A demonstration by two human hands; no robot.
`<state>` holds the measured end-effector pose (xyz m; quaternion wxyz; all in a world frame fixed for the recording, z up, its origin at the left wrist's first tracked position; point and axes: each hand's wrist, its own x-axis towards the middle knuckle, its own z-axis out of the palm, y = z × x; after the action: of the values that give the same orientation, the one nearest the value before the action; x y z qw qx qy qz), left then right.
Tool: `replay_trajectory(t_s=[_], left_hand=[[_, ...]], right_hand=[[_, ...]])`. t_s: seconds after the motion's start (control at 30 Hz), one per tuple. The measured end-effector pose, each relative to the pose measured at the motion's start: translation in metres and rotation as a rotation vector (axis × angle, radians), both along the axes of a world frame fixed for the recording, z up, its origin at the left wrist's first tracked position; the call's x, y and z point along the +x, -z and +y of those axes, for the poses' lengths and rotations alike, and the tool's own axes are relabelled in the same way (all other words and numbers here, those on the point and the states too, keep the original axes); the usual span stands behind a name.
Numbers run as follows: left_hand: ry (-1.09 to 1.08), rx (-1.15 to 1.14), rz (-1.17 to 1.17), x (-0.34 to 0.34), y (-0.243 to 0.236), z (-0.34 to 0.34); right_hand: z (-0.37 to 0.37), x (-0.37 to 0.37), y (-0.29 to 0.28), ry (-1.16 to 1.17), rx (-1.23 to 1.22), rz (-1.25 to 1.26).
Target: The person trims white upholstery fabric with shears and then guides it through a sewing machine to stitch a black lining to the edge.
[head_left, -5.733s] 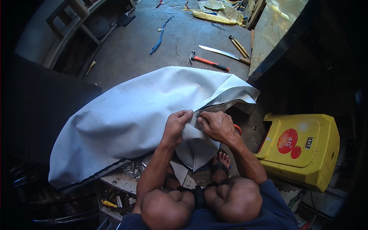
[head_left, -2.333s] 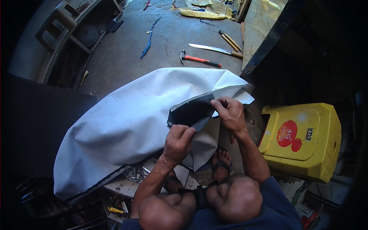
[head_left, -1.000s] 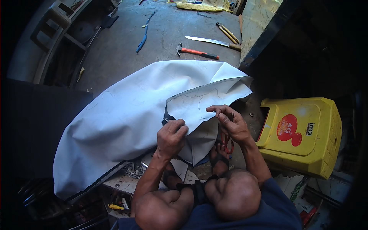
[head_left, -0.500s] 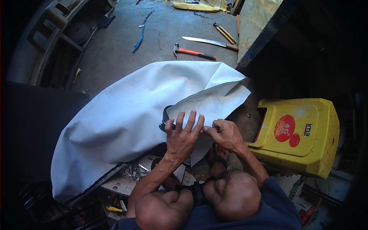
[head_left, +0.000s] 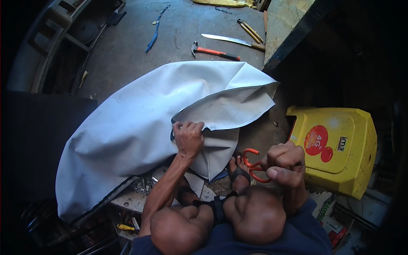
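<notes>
A large white vinyl-like sheet (head_left: 140,106) with dark edging drapes across in front of me. My left hand (head_left: 189,138) is closed on its edge near the middle, where a folded-back flap (head_left: 231,106) spreads to the right. Over to the right, clear of the sheet, my right hand (head_left: 287,163) is closed round scissors (head_left: 254,165). Their orange-red finger loops stick out to the left of my fist. The blades are hidden by the hand.
Beyond the sheet lie a claw hammer (head_left: 216,53), a long knife (head_left: 227,39), a yellow-handled tool (head_left: 250,32) and a blue twisted strip (head_left: 156,32). A yellow plastic stool (head_left: 340,170) lies on its side at right. Small metal pieces (head_left: 144,185) sit on a low surface at left.
My left hand has gone from spread fingers to a closed grip on the sheet's edge. My right hand has left the sheet, moved right and nearer, and now holds scissors.
</notes>
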<state>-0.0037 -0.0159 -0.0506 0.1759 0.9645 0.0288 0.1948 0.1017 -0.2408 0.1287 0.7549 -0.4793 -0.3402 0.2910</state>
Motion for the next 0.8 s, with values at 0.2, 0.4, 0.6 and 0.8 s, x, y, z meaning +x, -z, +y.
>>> replay_trajectory(t_s=[0.2,0.4,0.6,0.8], left_hand=[[0.091,-0.051,-0.178,0.021,-0.041,-0.009],[0.078,-0.022,-0.213,0.012,-0.043,-0.006],[0.050,-0.058,-0.203,0.008,-0.042,0.000],[0.049,-0.103,-0.216,0.009,-0.035,-0.002]], right_hand=[[-0.009,0.027,0.066,0.351,-0.854,-0.782],[0.039,0.021,0.088,0.280,-0.633,-0.642],[0.056,0.010,0.089,0.193,-0.889,-0.793],[0.050,0.010,0.082,0.319,-0.747,-0.635]])
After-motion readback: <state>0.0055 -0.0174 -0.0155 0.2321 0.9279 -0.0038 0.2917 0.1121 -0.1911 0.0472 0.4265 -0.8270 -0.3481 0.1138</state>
